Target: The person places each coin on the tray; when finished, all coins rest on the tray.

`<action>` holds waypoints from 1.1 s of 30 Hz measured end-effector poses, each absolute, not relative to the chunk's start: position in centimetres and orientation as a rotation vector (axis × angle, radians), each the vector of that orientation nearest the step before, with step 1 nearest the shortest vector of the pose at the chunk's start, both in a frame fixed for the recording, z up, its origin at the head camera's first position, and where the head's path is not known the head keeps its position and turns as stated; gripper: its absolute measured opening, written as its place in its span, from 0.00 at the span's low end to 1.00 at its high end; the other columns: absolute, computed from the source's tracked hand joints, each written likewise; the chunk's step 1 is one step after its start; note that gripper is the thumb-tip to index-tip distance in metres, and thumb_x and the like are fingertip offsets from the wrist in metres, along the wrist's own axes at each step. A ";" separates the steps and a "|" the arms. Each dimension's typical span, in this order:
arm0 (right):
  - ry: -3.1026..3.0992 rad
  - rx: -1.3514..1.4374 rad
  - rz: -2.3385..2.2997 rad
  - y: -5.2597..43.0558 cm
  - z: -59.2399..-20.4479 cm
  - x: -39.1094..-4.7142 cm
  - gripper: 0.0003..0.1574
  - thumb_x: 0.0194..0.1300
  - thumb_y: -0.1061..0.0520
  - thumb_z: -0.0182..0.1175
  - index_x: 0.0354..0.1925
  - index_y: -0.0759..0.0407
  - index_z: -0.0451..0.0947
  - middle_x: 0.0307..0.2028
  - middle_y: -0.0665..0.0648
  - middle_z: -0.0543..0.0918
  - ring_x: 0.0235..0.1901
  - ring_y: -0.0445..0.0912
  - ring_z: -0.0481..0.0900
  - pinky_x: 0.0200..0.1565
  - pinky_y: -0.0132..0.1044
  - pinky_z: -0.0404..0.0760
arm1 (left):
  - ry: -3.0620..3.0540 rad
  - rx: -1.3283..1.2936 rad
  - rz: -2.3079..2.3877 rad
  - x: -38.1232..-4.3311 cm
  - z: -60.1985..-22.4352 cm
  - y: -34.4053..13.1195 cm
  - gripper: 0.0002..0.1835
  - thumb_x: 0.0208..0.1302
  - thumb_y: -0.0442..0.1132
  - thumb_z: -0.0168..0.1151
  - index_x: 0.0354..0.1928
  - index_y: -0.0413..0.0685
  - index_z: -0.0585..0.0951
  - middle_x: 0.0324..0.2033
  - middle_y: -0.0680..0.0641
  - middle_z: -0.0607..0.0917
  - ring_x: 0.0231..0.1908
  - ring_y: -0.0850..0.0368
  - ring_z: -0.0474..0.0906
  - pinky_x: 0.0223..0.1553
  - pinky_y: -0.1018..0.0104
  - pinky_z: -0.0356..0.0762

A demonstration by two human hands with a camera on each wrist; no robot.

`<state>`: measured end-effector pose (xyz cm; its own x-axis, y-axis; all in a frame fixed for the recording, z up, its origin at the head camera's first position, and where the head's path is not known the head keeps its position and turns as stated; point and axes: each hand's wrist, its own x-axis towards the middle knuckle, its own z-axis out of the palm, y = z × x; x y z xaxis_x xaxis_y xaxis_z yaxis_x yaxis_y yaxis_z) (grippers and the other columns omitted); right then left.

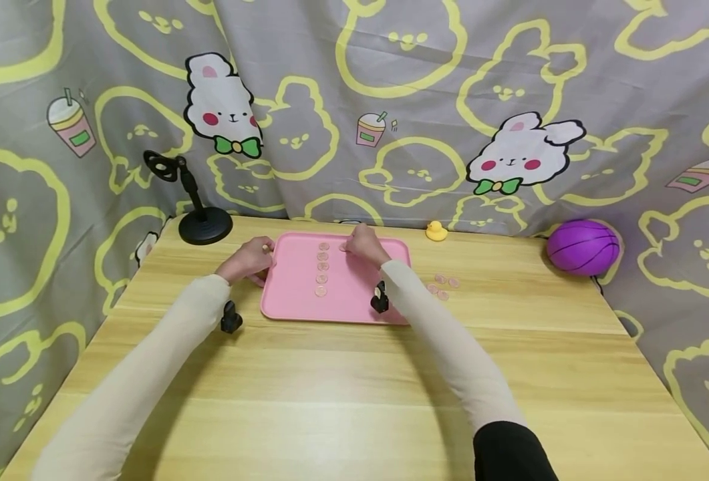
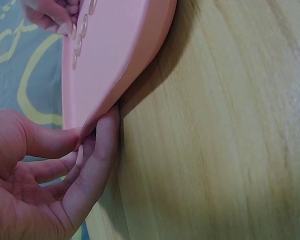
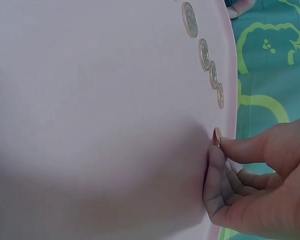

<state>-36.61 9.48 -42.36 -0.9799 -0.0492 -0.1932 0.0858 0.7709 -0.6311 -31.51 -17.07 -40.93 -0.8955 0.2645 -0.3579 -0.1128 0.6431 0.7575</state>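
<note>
A pink tray point(image 1: 291, 294) lies on the wooden table, with a column of several coins point(image 1: 323, 266) running from its far side toward the near side. My left hand point(image 1: 248, 259) grips the tray's left rim, thumb on top and fingers under the edge, as the left wrist view shows. At the far side of the tray, right of the column's top, my right hand point(image 1: 365, 246) pinches a coin point(image 3: 217, 136) between thumb and index finger. That coin stands tilted close over the tray surface.
Several more coins point(image 1: 441, 280) lie on the table to the right of the tray. A yellow rubber duck point(image 1: 436, 231) and a purple basketball point(image 1: 583, 247) sit along the back edge. A black stand point(image 1: 206, 225) stands at the back left, before a patterned curtain point(image 1: 414, 80).
</note>
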 end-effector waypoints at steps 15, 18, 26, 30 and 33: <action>2.778 0.073 -1.026 8.9 -42.8 -36.6 0.38 0.68 0.58 0.71 0.11 0.54 0.58 0.12 0.48 0.53 0.15 0.39 0.54 0.22 0.30 0.58 | 2.352 0.125 1.218 -31.7 -41.2 -17.3 0.22 0.73 0.29 0.48 0.66 0.29 0.64 0.34 0.42 0.78 0.30 0.54 0.82 0.31 0.59 0.89; 2.772 0.075 -1.034 8.9 -43.0 -36.6 0.38 0.68 0.58 0.71 0.11 0.54 0.57 0.12 0.48 0.53 0.14 0.39 0.54 0.21 0.29 0.57 | 2.345 0.129 1.225 -31.7 -41.1 -17.3 0.22 0.73 0.29 0.48 0.66 0.29 0.63 0.34 0.42 0.78 0.30 0.54 0.82 0.32 0.59 0.89; 2.774 0.069 -0.998 9.3 -43.4 -36.5 0.36 0.69 0.63 0.67 0.13 0.53 0.55 0.13 0.48 0.52 0.14 0.40 0.53 0.21 0.31 0.57 | 2.339 0.147 1.222 -31.7 -41.4 -17.0 0.23 0.73 0.28 0.48 0.68 0.28 0.63 0.37 0.40 0.79 0.33 0.53 0.83 0.33 0.57 0.90; 2.776 -0.014 -1.043 9.9 -43.3 -36.4 0.33 0.69 0.62 0.66 0.14 0.54 0.58 0.13 0.47 0.58 0.15 0.39 0.58 0.22 0.29 0.60 | 2.344 0.141 1.214 -31.9 -41.3 -17.0 0.24 0.72 0.28 0.48 0.67 0.28 0.63 0.38 0.39 0.78 0.33 0.52 0.83 0.33 0.57 0.90; 2.654 -0.105 -1.253 10.9 -42.4 -36.1 0.22 0.72 0.64 0.61 0.20 0.59 0.70 0.18 0.50 0.73 0.20 0.39 0.69 0.28 0.28 0.70 | 2.341 0.129 1.212 -32.1 -41.1 -17.1 0.24 0.71 0.27 0.48 0.68 0.28 0.62 0.39 0.38 0.78 0.34 0.51 0.83 0.33 0.56 0.90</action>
